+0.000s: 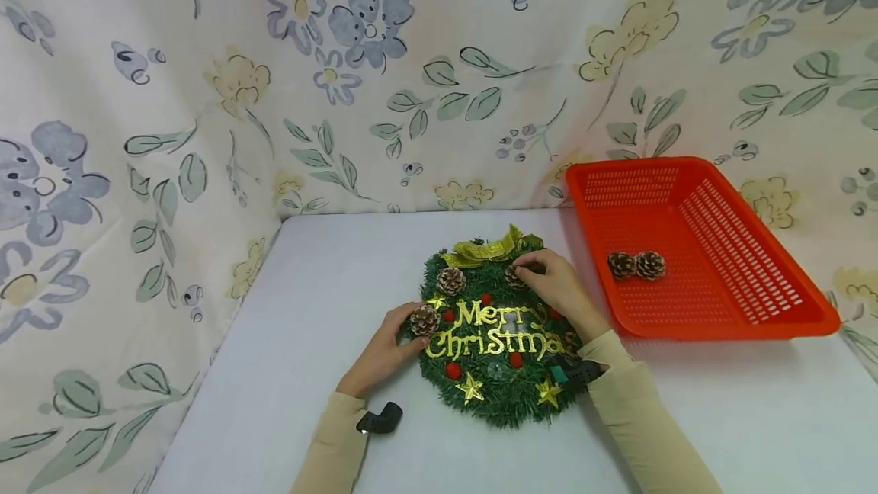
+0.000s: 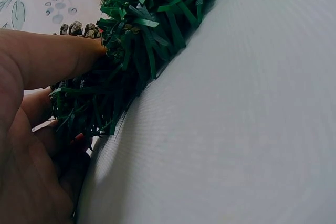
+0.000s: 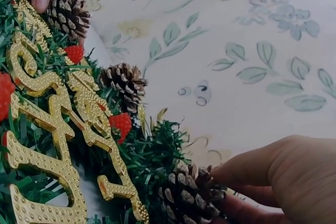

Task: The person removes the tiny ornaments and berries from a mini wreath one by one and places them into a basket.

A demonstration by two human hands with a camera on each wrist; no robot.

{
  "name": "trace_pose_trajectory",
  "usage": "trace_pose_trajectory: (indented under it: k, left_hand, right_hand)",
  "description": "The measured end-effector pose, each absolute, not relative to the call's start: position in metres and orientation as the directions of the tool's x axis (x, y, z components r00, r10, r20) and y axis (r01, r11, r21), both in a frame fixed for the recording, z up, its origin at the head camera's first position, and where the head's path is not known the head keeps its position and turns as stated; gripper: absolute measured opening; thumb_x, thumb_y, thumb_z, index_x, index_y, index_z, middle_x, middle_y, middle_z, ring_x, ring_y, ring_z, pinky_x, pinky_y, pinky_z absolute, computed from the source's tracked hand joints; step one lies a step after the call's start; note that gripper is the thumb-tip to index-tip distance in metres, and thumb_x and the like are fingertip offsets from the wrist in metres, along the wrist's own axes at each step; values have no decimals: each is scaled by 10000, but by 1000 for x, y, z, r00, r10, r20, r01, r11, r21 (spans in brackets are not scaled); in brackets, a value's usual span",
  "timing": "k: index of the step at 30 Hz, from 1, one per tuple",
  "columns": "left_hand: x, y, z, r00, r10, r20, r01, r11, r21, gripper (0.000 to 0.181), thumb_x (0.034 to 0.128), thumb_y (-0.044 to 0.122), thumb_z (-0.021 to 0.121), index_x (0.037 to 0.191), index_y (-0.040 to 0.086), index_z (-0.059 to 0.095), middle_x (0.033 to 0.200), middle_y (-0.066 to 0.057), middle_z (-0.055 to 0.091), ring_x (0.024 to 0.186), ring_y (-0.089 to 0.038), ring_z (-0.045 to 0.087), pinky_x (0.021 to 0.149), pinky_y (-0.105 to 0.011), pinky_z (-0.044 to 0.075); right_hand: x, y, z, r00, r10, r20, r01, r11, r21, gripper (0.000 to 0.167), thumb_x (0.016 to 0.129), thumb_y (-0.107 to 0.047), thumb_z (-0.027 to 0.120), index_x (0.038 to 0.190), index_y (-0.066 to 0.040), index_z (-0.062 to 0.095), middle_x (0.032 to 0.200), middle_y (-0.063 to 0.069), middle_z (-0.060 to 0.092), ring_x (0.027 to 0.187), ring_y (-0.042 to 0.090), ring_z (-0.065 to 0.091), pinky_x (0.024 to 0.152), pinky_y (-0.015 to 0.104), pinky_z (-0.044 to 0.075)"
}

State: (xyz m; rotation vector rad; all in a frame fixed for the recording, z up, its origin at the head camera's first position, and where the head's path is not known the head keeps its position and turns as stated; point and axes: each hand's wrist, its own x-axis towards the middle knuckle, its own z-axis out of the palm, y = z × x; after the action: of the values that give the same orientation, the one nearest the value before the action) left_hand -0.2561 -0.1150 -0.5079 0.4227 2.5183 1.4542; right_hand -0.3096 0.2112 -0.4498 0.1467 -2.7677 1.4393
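Observation:
A green wreath [image 1: 504,402] with gold "Merry Christmas" letters [image 1: 494,340], red berries, gold stars and a gold bow [image 1: 483,251] lies on the white table. My left hand [image 1: 389,349] grips its left edge beside a pinecone [image 1: 424,320]; in the left wrist view the thumb of that hand [image 2: 31,77] lies over the green tinsel [image 2: 142,40] with fingers beneath. At the upper right of the wreath, my right hand [image 1: 559,284] pinches another pinecone [image 3: 189,195] against the greenery. A third pinecone [image 1: 451,280] sits at the upper left.
A red plastic basket [image 1: 720,330] stands at the right on the table [image 1: 309,273], with two pinecones [image 1: 649,265] inside. Behind the table hangs a flowered cloth [image 1: 439,14]. Both sleeves carry dark wrist devices [image 1: 380,418].

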Motion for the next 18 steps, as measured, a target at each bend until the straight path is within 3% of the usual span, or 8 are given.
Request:
trace_pose_trajectory:
  k: [5,18]
  left_hand:
    - [-252,-116,-508,-941,335,-34,136,471,871,610,943,177,723,1497,233,475,1588,-139,364,1502,-367,314,1211,-630,288]
    - [-255,-117,-507,-943,332,-25,139,459,878,592,948,188,717,1489,235,482,1582,-143,367,1495,-372,316,1203,-635,296]
  right_hand:
    - [-306,210,-448,-994,-89,66,-105,558,-823,176,985,-123,647,1112,-49,744,1194,183,672,1058,325,634,854,449,538]
    - [-307,208,-446,-993,-79,89,-117,509,-853,175,987,-129,648,1116,-48,733,1162,173,713,1022,296,649,818,350,526]
